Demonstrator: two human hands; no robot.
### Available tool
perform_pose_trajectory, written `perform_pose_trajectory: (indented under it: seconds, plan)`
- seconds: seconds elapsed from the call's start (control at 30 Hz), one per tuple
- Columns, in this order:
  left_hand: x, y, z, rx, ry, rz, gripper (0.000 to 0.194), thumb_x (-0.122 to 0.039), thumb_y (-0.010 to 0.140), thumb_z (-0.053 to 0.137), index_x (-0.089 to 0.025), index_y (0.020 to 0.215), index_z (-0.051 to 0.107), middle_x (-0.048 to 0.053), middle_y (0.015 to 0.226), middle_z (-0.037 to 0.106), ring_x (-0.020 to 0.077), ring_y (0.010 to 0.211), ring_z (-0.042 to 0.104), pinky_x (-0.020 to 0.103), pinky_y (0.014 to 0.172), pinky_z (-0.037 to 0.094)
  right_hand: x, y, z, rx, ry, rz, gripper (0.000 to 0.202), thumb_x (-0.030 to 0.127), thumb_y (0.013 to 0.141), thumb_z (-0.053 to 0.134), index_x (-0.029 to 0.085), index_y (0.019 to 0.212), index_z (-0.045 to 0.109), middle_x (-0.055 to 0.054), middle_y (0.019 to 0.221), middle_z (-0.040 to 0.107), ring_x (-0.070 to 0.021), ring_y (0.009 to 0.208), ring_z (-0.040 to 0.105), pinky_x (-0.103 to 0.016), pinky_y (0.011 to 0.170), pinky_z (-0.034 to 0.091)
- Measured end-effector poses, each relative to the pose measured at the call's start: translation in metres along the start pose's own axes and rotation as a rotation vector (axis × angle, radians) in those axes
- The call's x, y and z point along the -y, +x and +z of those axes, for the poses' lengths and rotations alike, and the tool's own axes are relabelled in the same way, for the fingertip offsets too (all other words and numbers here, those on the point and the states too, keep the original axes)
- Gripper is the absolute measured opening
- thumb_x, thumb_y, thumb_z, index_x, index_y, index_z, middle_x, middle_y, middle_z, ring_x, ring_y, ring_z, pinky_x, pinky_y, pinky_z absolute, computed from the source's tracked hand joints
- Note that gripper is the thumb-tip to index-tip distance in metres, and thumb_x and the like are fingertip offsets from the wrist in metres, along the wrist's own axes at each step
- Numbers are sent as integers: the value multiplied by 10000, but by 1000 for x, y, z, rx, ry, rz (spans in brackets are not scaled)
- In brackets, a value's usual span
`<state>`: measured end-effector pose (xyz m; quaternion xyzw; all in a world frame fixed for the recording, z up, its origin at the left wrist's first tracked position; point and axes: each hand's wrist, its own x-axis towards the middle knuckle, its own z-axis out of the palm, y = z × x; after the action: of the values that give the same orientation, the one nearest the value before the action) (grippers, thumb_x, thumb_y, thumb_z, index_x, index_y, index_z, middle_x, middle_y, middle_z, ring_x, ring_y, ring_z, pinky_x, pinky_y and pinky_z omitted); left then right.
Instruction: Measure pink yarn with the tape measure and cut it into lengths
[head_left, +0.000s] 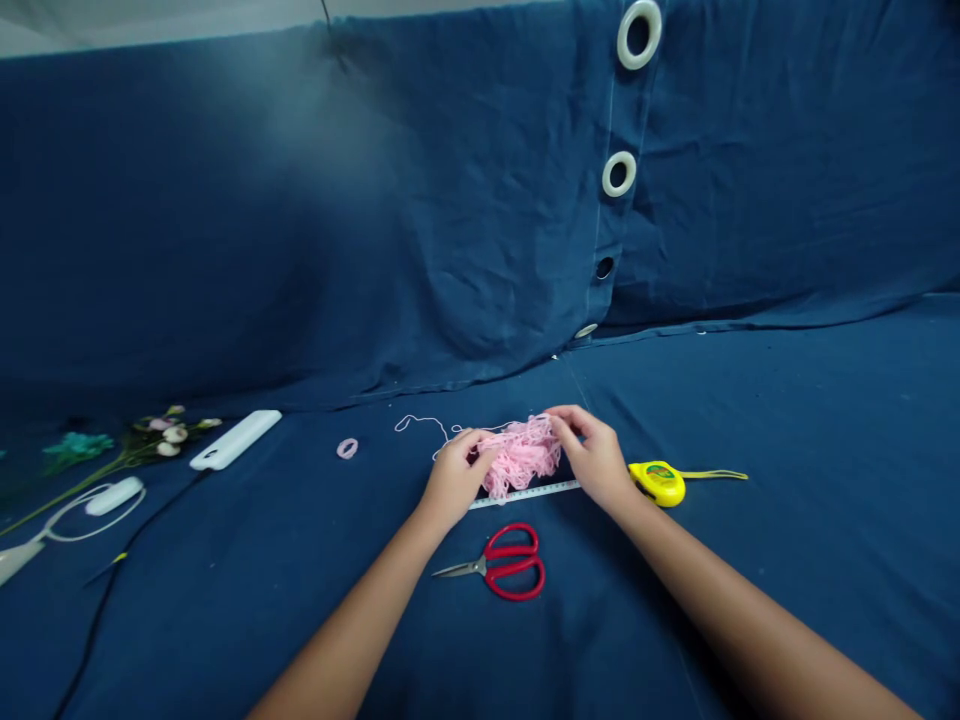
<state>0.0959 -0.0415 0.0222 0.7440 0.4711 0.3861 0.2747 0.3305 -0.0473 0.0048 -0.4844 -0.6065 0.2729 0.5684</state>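
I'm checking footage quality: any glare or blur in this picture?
Head view: a pale haze, perhaps glare, veils part of the hanging blue cloth at upper left; the teal flowers near the left edge look smeared; the pink yarn and red-handled scissors look clearer.

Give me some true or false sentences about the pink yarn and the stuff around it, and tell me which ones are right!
1. The left hand and the right hand both touch the pink yarn. True.
2. The scissors lie on the blue cloth. True.
3. Their handles are green. False: the handles are red.
4. The tape measure has a yellow case. True.
5. That case is beside the left hand. False: it is near the right hand.
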Motion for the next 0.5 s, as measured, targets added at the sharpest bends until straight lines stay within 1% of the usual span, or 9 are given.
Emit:
perform_pose_trajectory:
  seconds: [0.07, 0.1, 0.13, 0.2, 0.27, 0.3, 0.37, 0.43, 0.5]
  plan:
    - [6, -7, -8, -90, 37, -24, 296, -408, 1007, 509, -209, 1071, 719, 63, 1090, 743, 260, 1048, 678, 342, 922, 505, -9, 3, -6, -114, 17, 56, 398, 523, 982, 545, 237, 1227, 670, -69, 984, 747, -257, 897, 686, -390, 853, 536]
    - [9, -9, -11, -113, 63, -38, 345, -425, 1034, 452, -210, 1099, 714, 66, 1085, 745, 264, 1051, 679, 347, 916, 504, -13, 3, -7, -115, 24, 75, 436, 531, 985, 532, 240, 1295, 627, -70, 994, 741, -256, 903, 684, -394, 850, 537]
    - [11, -12, -12, -114, 110, -41, 381, -434, 1052, 408, -216, 1133, 710, 71, 1095, 746, 270, 1067, 676, 360, 927, 499, -14, 2, -7, -74, 14, 77, 460, 529, 988, 524, 247, 1345, 590, -71, 1023, 736, -255, 922, 681, -395, 855, 533]
    - [13, -16, -10, -80, 265, -15, 378, -445, 1044, 430, -230, 1207, 695, 86, 1171, 737, 298, 1132, 654, 409, 983, 474, -12, -2, -4, 93, -121, 12, 470, 509, 971, 562, 259, 1369, 578, -82, 1122, 721, -260, 997, 660, -403, 897, 507]
    - [13, -17, -6, -21, 438, 27, 361, -446, 974, 572, -236, 1245, 685, 103, 1243, 718, 338, 1186, 624, 463, 1033, 442, -6, -9, 3, 247, -390, -101, 422, 477, 919, 648, 254, 1278, 653, -98, 1161, 703, -282, 1055, 619, -419, 933, 459]
    - [13, -17, -4, 4, 497, 43, 355, -428, 933, 634, -234, 1224, 694, 106, 1237, 720, 350, 1184, 622, 476, 1040, 436, -3, -12, 7, 287, -528, -150, 357, 446, 898, 678, 249, 1196, 695, -101, 1139, 700, -290, 1056, 602, -424, 935, 434]
    - [13, -17, -2, 27, 517, 54, 283, -376, 900, 670, -231, 1138, 723, 100, 1173, 741, 340, 1132, 646, 459, 1017, 452, 2, -14, 11, 298, -701, -201, 178, 357, 895, 670, 243, 1013, 738, -90, 1033, 704, -284, 1007, 588, -408, 903, 402]
    - [13, -16, -4, -9, 421, 40, 235, -345, 923, 638, -237, 1111, 728, 79, 1144, 751, 303, 1079, 671, 405, 970, 479, 2, -12, 9, 237, -673, -189, 142, 275, 926, 596, 235, 903, 730, -65, 927, 704, -253, 925, 599, -367, 846, 394]
    - [16, -14, -10, -107, 284, -4, 253, -359, 944, 612, -238, 1141, 717, 60, 1135, 753, 273, 1029, 686, 355, 903, 498, -3, -5, 1, 116, -496, -107, 200, 286, 957, 538, 225, 888, 715, -39, 830, 696, -224, 817, 608, -325, 760, 405]
